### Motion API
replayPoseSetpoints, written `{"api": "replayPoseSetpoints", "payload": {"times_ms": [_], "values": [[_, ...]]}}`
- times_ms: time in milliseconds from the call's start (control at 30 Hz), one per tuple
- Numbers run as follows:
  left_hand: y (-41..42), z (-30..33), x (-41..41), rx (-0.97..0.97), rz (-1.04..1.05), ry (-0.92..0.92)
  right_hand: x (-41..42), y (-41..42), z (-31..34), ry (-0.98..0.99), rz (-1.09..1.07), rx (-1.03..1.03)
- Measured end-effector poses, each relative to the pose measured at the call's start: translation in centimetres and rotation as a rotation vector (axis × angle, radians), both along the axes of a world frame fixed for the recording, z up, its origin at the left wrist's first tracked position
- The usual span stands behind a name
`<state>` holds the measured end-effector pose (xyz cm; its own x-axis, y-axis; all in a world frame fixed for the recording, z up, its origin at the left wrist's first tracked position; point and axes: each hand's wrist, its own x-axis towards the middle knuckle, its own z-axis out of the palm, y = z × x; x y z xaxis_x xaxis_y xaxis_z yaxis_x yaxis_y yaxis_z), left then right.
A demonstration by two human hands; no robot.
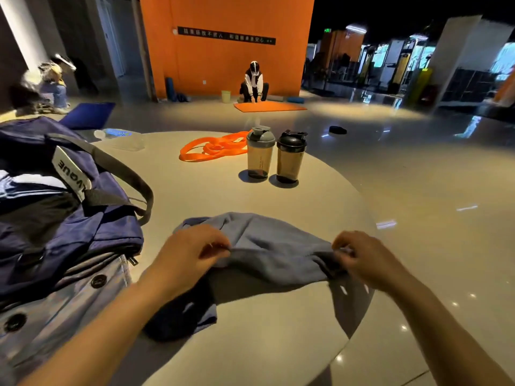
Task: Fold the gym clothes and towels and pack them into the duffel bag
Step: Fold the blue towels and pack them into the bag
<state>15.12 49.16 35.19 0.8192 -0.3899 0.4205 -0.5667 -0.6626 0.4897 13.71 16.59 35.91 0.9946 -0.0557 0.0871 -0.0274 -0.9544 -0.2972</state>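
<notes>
A blue-grey towel [274, 243] lies crumpled on the round table [278, 344], its near edge lifted off the surface. My left hand [192, 253] pinches that edge on the left. My right hand [365, 257] pinches it on the right. The navy duffel bag [69, 218] stands open at the left, with dark and white clothes inside and a black strap arching over it. A grey buttoned garment [55, 310] hangs from the bag's near side toward me.
Two shaker bottles [260, 153] [291, 156] stand at the table's far side beside an orange resistance band [214, 147]. A clear water bottle [119, 137] lies at the far left. A person crouches at an orange mat [269, 106] on the floor beyond.
</notes>
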Motion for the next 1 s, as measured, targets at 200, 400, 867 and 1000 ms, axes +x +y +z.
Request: {"api": "replayPoseSetpoints", "payload": {"times_ms": [200,400,867,1000], "values": [[-4.7,-3.4,-4.0,0.070,-0.131,-0.114,-3.9,9.3,-3.7,0.009,0.489,0.245],[-0.2,-4.9,-6.1,0.144,0.144,-0.074,-3.7,8.9,-6.1,-0.136,0.400,0.245],[1.9,-4.2,-10.2,-0.348,0.285,0.090,-2.3,10.4,-3.9,-0.203,0.513,0.039],[3.9,-1.1,-9.3,-0.446,0.382,0.019,-1.4,14.3,-6.0,-0.229,0.564,0.022]]}}
